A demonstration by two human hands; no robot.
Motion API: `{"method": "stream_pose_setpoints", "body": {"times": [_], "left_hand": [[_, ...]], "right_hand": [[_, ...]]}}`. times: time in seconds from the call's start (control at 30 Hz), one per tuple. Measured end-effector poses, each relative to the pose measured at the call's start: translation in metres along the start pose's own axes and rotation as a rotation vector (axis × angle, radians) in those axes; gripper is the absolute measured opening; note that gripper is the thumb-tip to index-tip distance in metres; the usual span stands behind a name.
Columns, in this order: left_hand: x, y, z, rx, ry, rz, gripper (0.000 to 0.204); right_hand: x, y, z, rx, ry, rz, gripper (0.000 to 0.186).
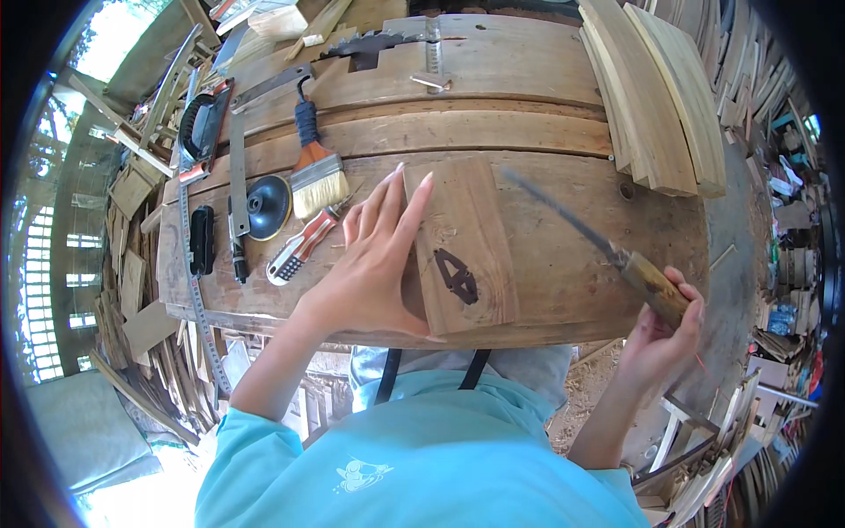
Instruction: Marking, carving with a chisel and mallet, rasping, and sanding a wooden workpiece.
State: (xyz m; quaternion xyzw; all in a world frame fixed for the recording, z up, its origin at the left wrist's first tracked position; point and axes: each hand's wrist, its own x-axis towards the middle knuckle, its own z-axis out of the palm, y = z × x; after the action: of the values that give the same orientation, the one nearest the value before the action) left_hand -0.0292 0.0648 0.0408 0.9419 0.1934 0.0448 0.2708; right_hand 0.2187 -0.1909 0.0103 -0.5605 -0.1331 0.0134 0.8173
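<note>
A flat wooden board (480,211) lies on the workbench in front of me, with a dark angular shape (456,276) on its near half; whether that is cut through or only marked I cannot tell. My left hand (374,242) is spread along the board's left edge, fingers pointing away and thumb at its near corner. Off to the right, my right hand (664,326) grips the wooden handle of a file (653,286). Its slim grey blade slants up and left above the bench, apart from the board, the tip slightly blurred.
Left of my hand lie a screwdriver (302,246), a paintbrush (317,172), a round black disc (268,208) and a metal square (238,167). A tape measure's strip (195,299) hangs over the bench's left side. Thick planks (656,97) are stacked at the back right.
</note>
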Motion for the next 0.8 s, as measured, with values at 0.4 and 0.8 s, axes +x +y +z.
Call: {"method": "stream_pose_setpoints", "body": {"times": [0.4,0.8], "left_hand": [[0.024,0.025,0.01,0.001,0.09,0.067,0.152],[0.066,0.064,-0.029,0.097,0.054,0.235,0.146]], "right_hand": [[-0.044,0.027,0.064,0.072,-0.158,0.163,0.033],[-0.036,0.028,0.072,0.133,-0.109,0.327,0.033]]}}
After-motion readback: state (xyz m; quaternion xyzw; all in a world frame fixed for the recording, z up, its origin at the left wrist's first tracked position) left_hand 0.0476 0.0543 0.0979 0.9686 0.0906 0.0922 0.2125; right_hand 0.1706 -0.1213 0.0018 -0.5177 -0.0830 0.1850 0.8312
